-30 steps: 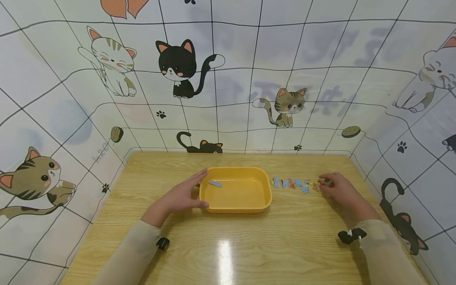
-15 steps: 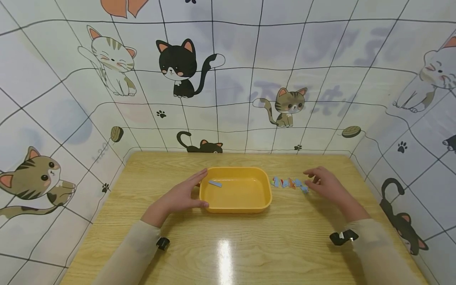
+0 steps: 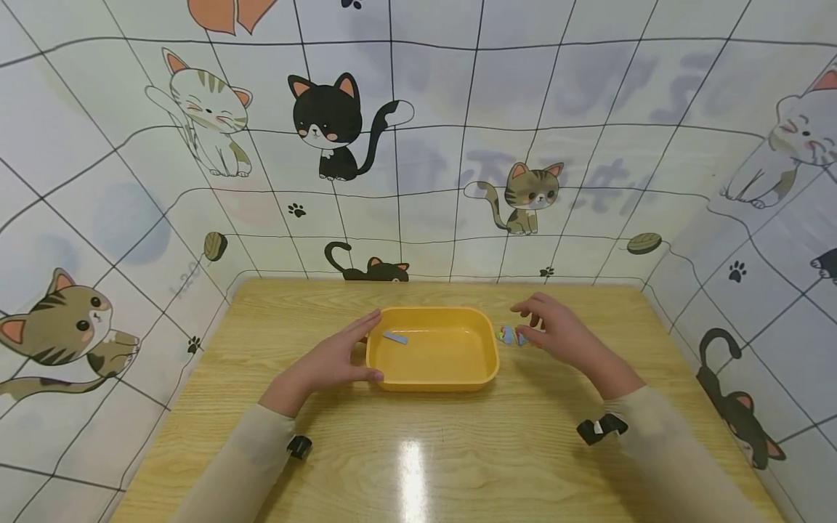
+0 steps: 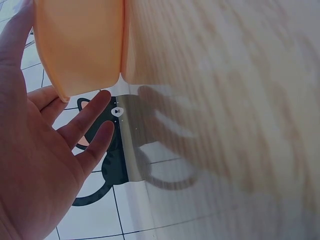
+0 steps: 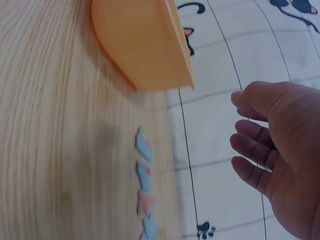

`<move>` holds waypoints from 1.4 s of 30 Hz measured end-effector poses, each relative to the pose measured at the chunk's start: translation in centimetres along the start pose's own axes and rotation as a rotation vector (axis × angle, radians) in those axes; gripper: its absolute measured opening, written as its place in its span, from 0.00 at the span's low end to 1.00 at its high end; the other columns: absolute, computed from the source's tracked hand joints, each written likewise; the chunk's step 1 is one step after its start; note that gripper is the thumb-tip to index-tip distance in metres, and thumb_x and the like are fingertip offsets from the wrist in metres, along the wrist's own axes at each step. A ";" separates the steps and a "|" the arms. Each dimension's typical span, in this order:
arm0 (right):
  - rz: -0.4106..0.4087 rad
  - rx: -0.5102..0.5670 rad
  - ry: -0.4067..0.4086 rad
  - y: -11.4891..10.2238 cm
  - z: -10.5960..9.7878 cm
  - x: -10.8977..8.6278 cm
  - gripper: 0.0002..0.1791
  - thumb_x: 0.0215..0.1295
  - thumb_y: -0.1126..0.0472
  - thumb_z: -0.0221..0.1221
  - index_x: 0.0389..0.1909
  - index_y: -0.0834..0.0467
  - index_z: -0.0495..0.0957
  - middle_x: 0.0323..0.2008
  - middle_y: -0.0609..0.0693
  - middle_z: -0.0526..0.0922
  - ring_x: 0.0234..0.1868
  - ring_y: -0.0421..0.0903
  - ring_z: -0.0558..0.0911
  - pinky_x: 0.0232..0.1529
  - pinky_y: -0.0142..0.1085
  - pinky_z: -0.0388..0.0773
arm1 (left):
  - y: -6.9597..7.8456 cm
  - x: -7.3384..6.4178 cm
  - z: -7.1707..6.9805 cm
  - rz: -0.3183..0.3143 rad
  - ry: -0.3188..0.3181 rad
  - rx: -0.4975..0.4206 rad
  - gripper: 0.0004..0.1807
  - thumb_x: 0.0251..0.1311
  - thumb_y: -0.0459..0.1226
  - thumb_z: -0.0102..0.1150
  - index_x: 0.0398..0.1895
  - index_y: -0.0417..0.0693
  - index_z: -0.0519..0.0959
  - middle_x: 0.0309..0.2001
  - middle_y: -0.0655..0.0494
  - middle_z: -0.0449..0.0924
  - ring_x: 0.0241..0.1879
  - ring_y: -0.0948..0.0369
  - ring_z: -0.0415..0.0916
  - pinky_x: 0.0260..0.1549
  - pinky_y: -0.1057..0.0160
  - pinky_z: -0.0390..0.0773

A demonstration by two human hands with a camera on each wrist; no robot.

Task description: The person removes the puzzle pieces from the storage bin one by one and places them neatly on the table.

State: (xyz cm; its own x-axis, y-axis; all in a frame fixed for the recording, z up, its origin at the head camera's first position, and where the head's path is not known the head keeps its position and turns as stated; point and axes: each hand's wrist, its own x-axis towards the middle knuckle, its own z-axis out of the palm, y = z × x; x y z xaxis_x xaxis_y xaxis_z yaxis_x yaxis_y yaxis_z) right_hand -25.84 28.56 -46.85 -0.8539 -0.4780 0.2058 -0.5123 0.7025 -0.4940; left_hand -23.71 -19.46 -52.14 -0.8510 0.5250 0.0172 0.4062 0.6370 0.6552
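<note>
My left hand [image 3: 327, 357] holds the left end of a shallow yellow tray [image 3: 431, 385], thumb at the near corner and fingertips at the far one. Its other fingers spread below the tray's rim in the left wrist view. Inside the tray lies a small blue strip [image 3: 395, 337]. My right hand [image 3: 561, 333] hovers right of the tray, fingers loosely bent, with nothing seen between them. Beneath it runs a row of small, flat, irregular pieces [image 5: 144, 176], light blue with red and orange. The head view shows the leftmost pieces [image 3: 506, 334]; the hand hides others.
The wooden table [image 3: 340, 465] ends at a back wall [image 3: 431, 218] covered with cat drawings, and similar walls flank it on both sides. Light glares off the tabletop near the front. Each wrist carries a black strap [image 3: 299, 447].
My right hand has moved left along the row toward the tray, and its arm now covers more of the pieces. The left hand, tray and blue strip stay where they were.
</note>
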 end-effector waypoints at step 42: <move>-0.238 -0.045 -0.453 -9.3 10.5 11.8 0.27 0.79 0.64 0.66 0.75 0.59 0.78 0.59 0.56 0.84 0.47 0.49 0.82 0.51 0.42 0.82 | -0.7 0.5 0.0 -0.005 -0.005 -0.061 0.67 0.55 0.62 0.84 0.92 0.58 0.54 0.90 0.67 0.48 0.54 0.62 0.81 0.63 0.46 0.80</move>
State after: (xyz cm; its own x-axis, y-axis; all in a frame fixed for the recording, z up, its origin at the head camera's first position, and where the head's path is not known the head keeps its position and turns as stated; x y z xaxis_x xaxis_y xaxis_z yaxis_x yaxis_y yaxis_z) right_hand -30.17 10.85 -48.64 -0.5931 -0.8008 -0.0840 -0.6995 0.5641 -0.4388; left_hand -24.39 -19.63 -52.64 -0.8509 0.5253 0.0101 0.3811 0.6038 0.7001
